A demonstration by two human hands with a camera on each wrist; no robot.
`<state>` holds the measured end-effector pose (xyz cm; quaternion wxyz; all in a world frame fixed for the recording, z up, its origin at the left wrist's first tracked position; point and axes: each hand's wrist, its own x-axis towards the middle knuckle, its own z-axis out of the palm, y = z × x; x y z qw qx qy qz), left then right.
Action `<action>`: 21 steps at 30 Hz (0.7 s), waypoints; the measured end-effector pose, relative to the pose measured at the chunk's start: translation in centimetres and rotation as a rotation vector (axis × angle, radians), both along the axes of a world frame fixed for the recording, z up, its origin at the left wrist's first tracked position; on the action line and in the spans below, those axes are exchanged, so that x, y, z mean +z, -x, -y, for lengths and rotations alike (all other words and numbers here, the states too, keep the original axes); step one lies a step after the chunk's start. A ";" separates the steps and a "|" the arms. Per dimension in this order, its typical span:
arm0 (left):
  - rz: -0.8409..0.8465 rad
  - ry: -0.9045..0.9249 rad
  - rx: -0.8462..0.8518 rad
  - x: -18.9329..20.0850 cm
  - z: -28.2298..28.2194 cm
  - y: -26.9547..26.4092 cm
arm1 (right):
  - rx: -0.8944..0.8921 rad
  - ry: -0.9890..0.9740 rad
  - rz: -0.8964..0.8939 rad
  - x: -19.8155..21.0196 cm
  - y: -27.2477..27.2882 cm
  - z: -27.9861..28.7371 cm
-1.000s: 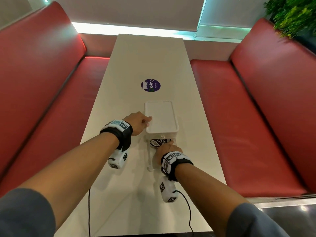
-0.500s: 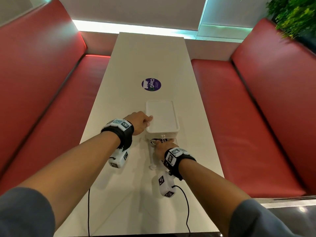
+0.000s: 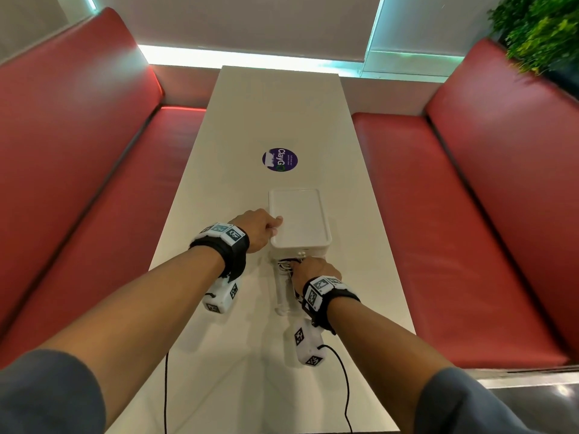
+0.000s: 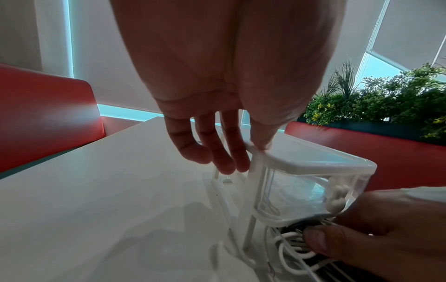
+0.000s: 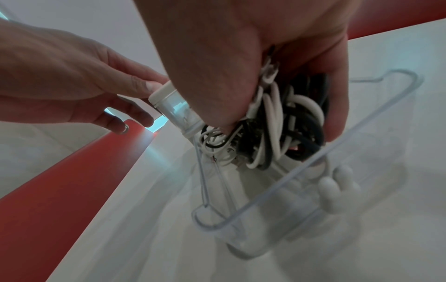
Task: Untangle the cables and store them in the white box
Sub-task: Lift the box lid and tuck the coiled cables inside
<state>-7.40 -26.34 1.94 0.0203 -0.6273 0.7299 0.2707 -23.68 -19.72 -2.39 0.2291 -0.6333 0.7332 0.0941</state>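
At the near end of the long cream table [image 3: 282, 120], just short of the round purple sticker [image 3: 279, 160], stands the white plastic box with clear drawers [image 3: 300, 220], which serves as the reference for all that follows. The left hand [image 3: 257, 228] holds the box's left upper edge, thumb on the lid rim and fingers down the side wall; I judge this is to steady the box against the pull of the drawer. At the near face of the box the clear lower drawer [image 5: 313, 152] stands pulled out toward the person, and the right hand [image 3: 315, 270] reaches into it, fingers curled round a tangled bundle of white and black cables [image 5: 284, 122]. The cables are thus in the drawer of the box and bunched, not separated; whether they are being lifted out or pressed in cannot be told. The upper drawer, closed and fitted with a small white knob [image 4: 337, 196], overhangs the bundle and leaves little room above the gripping hand. The drawer's clear front wall stands in the way of a straight pull. To either side of the box run red padded benches [image 3: 454, 245]; beyond its far right, green foliage [image 3: 539, 29]. The table around the box offers room for sorting.
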 end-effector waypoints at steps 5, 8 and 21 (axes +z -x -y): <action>0.004 -0.002 -0.002 0.1 0.0 0.0 | 0.043 0.013 -0.032 0.0 -0.3 0.0; 0.020 0.006 -0.013 0.0 0.0 0.0 | 0.057 0.043 -0.047 -0.1 -0.1 0.0; 0.064 0.013 -0.021 0.0 0.0 0.1 | -0.309 -0.216 0.419 -0.1 0.0 -0.8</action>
